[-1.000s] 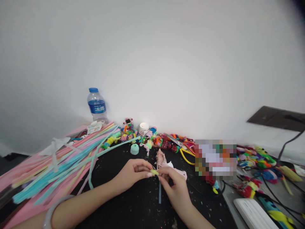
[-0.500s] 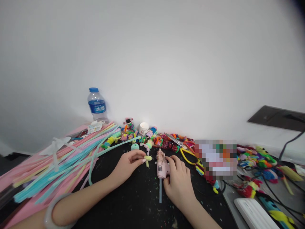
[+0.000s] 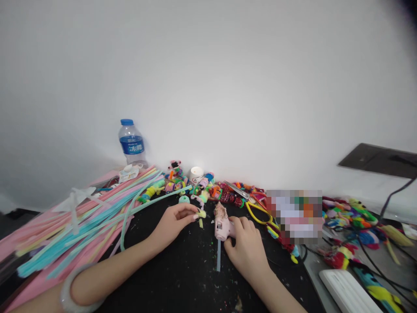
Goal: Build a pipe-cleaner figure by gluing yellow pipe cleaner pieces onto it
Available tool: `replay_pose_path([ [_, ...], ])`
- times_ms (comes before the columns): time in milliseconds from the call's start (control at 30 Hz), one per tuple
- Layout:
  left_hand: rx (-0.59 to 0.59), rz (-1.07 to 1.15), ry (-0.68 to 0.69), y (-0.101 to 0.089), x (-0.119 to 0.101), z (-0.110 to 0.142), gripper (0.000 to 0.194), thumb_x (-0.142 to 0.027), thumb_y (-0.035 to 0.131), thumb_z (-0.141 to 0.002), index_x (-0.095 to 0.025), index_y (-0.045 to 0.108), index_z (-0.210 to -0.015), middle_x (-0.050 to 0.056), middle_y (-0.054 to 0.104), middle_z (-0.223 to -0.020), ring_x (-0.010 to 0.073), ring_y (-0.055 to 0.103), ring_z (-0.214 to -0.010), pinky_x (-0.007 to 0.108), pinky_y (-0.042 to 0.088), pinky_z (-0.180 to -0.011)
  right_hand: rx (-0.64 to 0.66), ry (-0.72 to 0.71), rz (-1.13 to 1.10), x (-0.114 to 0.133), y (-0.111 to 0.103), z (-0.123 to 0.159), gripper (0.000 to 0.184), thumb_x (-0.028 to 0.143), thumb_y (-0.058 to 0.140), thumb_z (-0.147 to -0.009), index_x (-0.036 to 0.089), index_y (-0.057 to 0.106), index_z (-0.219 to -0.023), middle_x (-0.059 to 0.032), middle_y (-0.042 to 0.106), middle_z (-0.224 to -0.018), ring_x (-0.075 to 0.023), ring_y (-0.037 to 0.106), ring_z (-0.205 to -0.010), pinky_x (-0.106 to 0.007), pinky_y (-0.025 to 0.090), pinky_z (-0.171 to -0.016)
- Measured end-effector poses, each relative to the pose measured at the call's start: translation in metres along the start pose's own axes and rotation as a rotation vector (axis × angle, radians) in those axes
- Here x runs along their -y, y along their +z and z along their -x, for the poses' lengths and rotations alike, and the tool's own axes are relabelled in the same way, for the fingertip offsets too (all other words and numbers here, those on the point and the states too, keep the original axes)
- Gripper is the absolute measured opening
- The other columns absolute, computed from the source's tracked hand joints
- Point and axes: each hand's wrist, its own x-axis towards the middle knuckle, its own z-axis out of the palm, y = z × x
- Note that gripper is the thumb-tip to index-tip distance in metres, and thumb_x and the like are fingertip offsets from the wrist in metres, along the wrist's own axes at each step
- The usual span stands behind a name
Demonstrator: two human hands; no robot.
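Note:
Between the thumb and fingertips of my left hand (image 3: 174, 227) is a small yellow fuzzy pipe-cleaner piece (image 3: 201, 214), with a short tail hanging down. My right hand (image 3: 250, 245) is closed round the handle of a pale pink hot glue gun (image 3: 223, 229). Its crusted nozzle points away from me, and a translucent glue stick (image 3: 219, 256) sticks out of its back. The gun lies just right of the yellow piece, apart from it. Beyond my left fingers sits a mint-green coil (image 3: 184, 199), beside a small pastel pipe-cleaner figure (image 3: 202, 198).
Bundled pastel pipe cleaners (image 3: 87, 230) spread over the left side. A water bottle (image 3: 132, 145) and a paper cup (image 3: 196, 174) stand near the wall. Yellow-handled scissors (image 3: 257, 214) lie behind my right hand. Further right are cables, a white power bank (image 3: 348, 291) and colourful pipe-cleaner figures (image 3: 353, 213).
The yellow piece has turned a little in my left fingers. The glue gun has shifted slightly away from me and its rear has tilted, my right hand still round the handle.

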Motion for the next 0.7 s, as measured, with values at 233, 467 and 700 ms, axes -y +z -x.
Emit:
replay_pose_path([
  [233,-0.014,-0.06,0.026,0.0006,-0.0026,0.0008,0.012,-0.023,0.063,-0.072,-0.015,0.061,-0.082,0.004,0.067,-0.084,0.0193,0.063,-0.084,0.033,0.049,-0.081,-0.065,0.026,-0.404,-0.0064,0.0002,-0.005,0.023,0.016,0.051,-0.071,0.019,0.054,-0.093,-0.0033,0.058,-0.084,-0.0194,0.055,-0.074,-0.026,0.041,-0.063],
  [467,-0.011,-0.049,0.09,0.0011,-0.0008,0.0033,0.012,-0.02,0.061,-0.074,-0.017,0.056,-0.084,0.002,0.063,-0.084,0.0176,0.062,-0.085,0.031,0.048,-0.082,0.005,0.007,-0.741,-0.0048,0.0015,-0.0075,0.006,0.017,0.051,-0.073,0.018,0.054,-0.068,0.0016,0.054,-0.061,-0.0143,0.051,-0.055,-0.023,0.039,-0.051],
  [700,-0.011,-0.134,0.138,0.0023,-0.0039,0.0058,0.009,-0.017,0.059,-0.076,-0.017,0.055,-0.084,0.002,0.062,-0.085,0.0172,0.061,-0.085,0.029,0.048,-0.081,0.044,-0.023,-0.756,-0.0048,0.0049,-0.0079,0.008,0.018,0.056,-0.069,0.017,0.054,-0.062,0.0021,0.053,-0.056,-0.0131,0.049,-0.05,-0.024,0.04,-0.048],
])
